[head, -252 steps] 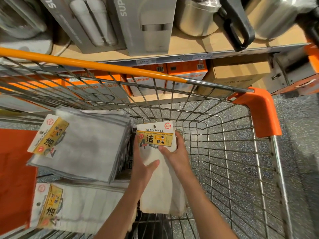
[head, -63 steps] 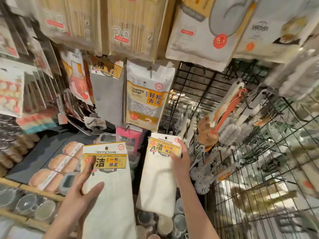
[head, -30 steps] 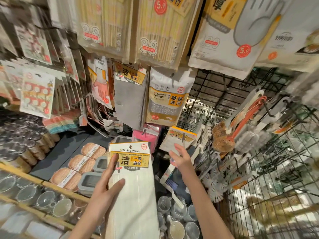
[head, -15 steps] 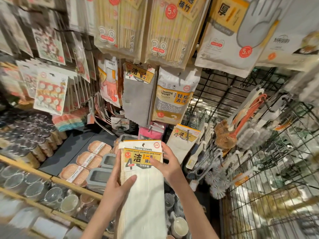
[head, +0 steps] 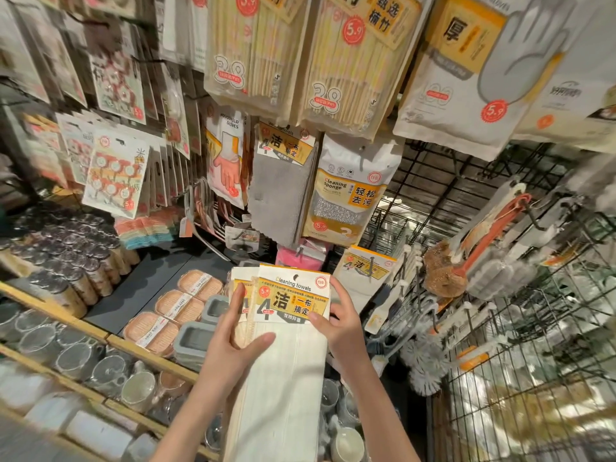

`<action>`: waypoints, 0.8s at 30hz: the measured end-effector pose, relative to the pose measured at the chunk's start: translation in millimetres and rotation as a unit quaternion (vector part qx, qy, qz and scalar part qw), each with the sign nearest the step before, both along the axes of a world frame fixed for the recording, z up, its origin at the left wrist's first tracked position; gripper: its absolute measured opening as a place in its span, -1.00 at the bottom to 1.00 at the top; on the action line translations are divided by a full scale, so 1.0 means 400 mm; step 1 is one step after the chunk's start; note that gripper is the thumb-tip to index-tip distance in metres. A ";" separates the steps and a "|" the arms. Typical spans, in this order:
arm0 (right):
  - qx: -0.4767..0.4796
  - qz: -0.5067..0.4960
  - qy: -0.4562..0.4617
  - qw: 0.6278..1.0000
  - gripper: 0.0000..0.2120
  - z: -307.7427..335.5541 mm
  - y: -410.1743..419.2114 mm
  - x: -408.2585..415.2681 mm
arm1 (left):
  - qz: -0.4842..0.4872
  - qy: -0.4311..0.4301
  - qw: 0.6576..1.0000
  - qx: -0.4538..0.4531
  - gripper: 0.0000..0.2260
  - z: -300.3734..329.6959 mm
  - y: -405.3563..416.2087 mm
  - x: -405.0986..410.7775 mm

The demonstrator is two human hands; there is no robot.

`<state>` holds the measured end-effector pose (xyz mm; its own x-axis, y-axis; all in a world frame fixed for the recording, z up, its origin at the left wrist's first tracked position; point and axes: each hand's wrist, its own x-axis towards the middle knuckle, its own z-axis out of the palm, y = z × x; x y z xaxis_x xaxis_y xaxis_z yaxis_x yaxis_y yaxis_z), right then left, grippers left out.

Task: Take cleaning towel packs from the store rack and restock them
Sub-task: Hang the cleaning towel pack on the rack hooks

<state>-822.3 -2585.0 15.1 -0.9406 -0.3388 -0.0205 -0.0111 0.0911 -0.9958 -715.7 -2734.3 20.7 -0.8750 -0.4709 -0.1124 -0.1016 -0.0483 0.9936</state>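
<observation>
Cleaning towel packs [head: 283, 328] are sitting in both our hands at the centre of the view, and we are judging the restock to be partway along. We are facing the store rack [head: 430, 195], a black wire grid crowded with hanging goods, largest first: the chopstick packs [head: 350, 61] at 12 o'clock, the glove pack [head: 473, 68] at 1 o'clock, the cleaning sponge bag [head: 346, 195] just above centre and a grey towel pack [head: 283, 181] touching its left side. Below them, at 1 o'clock from our hands, one cream towel pack [head: 363, 275] is already hanging on a hook, so at least one is placed. Dish brushes [head: 473, 261] are hanging at 3 o'clock, and a lower shelf [head: 110, 338] at 8 o'clock is carrying soap dishes and glass cups.

We are holding what looks like two cream packs fanned together, their yellow header cards overlapping, the long cloth hanging down toward 6 o'clock. Our left hand [head: 233, 341] is grasping them from the left side, thumb across the cloth and fingers on the rear card. Our right hand [head: 343, 321] is pinching the right edge of the front card, thumb on its face.

We are reckoning that these packs have yet to be separated and threaded onto the hook beside the hanging one. Whether more stock is waiting out of view, we cannot tell.
</observation>
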 end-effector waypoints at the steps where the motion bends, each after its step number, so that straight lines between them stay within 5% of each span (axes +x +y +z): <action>1: -0.002 -0.006 -0.002 1.000 -0.41 -0.006 0.002 -0.007 | -0.005 0.001 1.000 -0.004 -0.24 0.002 0.001 -0.003; 6: -0.046 -0.074 -0.046 0.995 -0.29 -0.011 0.033 -0.041 | -0.004 0.005 1.000 -0.025 -0.31 0.005 0.002 -0.017; 12: -0.004 -0.192 -0.052 0.980 -0.45 -0.041 0.124 -0.123 | 0.005 0.001 0.998 -0.060 -0.34 -0.007 -0.011 -0.030; 24: 0.017 -0.244 -0.055 0.968 -0.49 -0.094 0.187 -0.248 | 0.011 -0.013 0.997 -0.071 -0.31 -0.019 -0.023 -0.034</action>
